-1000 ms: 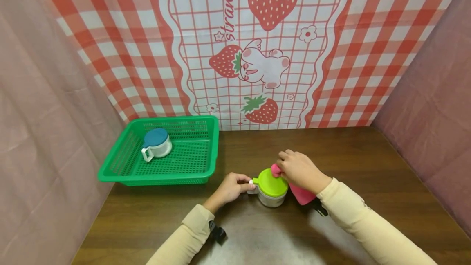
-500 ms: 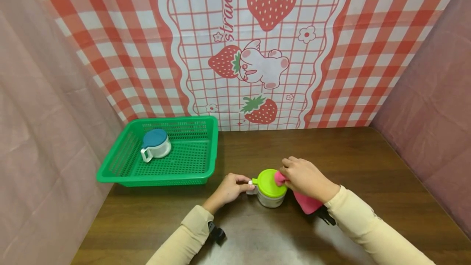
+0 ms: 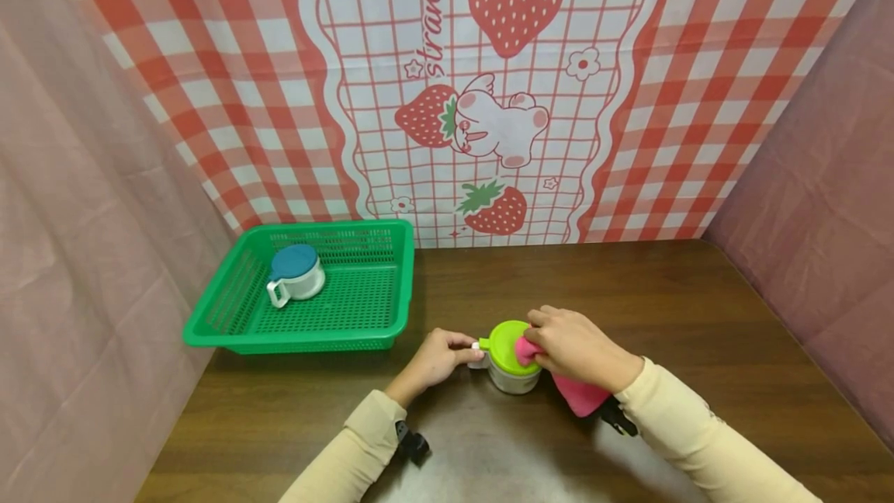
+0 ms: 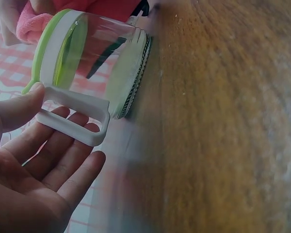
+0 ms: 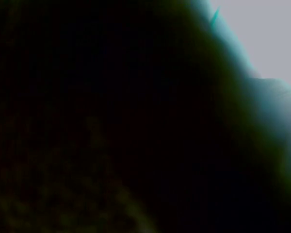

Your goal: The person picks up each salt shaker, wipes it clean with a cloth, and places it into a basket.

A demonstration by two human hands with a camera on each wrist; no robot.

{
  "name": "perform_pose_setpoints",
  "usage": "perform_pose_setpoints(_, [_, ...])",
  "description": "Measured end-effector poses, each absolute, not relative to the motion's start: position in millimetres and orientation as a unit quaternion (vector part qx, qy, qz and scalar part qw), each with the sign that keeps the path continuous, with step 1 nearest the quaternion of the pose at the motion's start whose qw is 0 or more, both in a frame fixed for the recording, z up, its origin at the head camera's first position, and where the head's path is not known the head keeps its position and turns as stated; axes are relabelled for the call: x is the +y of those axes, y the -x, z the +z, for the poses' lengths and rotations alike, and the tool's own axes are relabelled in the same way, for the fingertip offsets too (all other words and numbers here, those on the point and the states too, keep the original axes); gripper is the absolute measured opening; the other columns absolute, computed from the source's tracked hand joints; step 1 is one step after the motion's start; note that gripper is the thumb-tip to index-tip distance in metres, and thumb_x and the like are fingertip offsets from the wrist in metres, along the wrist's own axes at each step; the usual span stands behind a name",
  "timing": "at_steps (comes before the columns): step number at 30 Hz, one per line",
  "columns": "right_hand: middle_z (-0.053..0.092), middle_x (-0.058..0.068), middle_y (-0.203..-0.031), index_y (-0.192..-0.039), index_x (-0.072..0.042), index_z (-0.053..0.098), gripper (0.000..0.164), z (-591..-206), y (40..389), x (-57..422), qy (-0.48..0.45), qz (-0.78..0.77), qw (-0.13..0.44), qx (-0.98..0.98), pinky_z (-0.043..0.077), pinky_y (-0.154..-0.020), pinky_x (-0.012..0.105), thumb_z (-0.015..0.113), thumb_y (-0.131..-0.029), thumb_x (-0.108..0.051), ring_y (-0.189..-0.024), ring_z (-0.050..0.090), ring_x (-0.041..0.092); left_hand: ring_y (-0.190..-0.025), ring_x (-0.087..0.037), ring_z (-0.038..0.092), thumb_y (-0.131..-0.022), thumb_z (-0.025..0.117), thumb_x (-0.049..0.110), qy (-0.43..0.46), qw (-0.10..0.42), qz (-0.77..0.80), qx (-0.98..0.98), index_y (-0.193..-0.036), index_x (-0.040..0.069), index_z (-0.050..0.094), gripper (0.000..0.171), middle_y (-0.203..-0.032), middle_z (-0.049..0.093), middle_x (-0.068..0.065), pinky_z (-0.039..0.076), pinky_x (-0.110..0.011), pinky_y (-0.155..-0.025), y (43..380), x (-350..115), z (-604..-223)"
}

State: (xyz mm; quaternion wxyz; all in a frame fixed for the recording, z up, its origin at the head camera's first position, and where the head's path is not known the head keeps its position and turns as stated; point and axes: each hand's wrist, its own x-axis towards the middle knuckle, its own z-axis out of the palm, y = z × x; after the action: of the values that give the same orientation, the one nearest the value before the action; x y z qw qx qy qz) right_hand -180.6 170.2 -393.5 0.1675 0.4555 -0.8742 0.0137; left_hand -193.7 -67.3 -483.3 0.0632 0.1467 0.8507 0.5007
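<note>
A clear jar (image 3: 514, 383) with a lime-green lid (image 3: 504, 344) and a white handle (image 4: 99, 109) stands upright on the table. My left hand (image 3: 438, 357) pinches the handle near its top, thumb on one side and fingers behind. In my right hand (image 3: 576, 344) is a bunched pink cloth (image 3: 527, 351), its front end touching the lid's right half. The cloth's other end hangs below the palm beside the jar. Almost everything in the right wrist view is dark and blocked.
A green plastic basket (image 3: 405, 309) sits at the left rear, holding a white-handled jar (image 3: 303, 286) with a blue lid (image 3: 295, 261). Behind the wooden table (image 3: 698, 332) hangs a strawberry-print checked cloth (image 3: 447, 169); pink curtains flank both sides.
The right hand first shifts right and toward the front with the pink cloth, then slightly left, bringing the cloth's end further onto the green lid. The left hand and jar stay nearly in place.
</note>
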Motion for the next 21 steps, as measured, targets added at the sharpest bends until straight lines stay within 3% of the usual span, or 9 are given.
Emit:
perform_pose_setpoints(8, [0.045, -0.004, -0.071, -0.071, -0.014, 0.065, 0.016, -394, 178, 155, -0.471, 0.008, 0.159, -0.867, 0.037, -0.057, 0.025, 0.081, -0.070, -0.013, -0.066, 0.043, 0.013, -0.084, -0.012, 0.062, -0.084, 0.076, 0.022, -0.142, 0.066, 0.507, 0.848, -0.098, 0.001, 0.076, 0.025, -0.095, 0.075, -0.013, 0.049, -0.021, -0.072, 193, -67, -485])
perform_pose_setpoints(21, [0.052, -0.003, -0.074, -0.074, -0.015, 0.069, 0.016, -397, 183, 133, -0.472, -0.007, 0.172, -0.865, 0.044, -0.059, 0.028, 0.083, -0.070, -0.022, -0.069, 0.050, 0.015, -0.092, -0.017, 0.065, -0.085, 0.074, 0.022, -0.162, 0.066, 0.488, 0.855, -0.099, 0.001, 0.076, 0.025, -0.099, 0.075, -0.013, 0.051, -0.023, -0.075, 194, -68, -482])
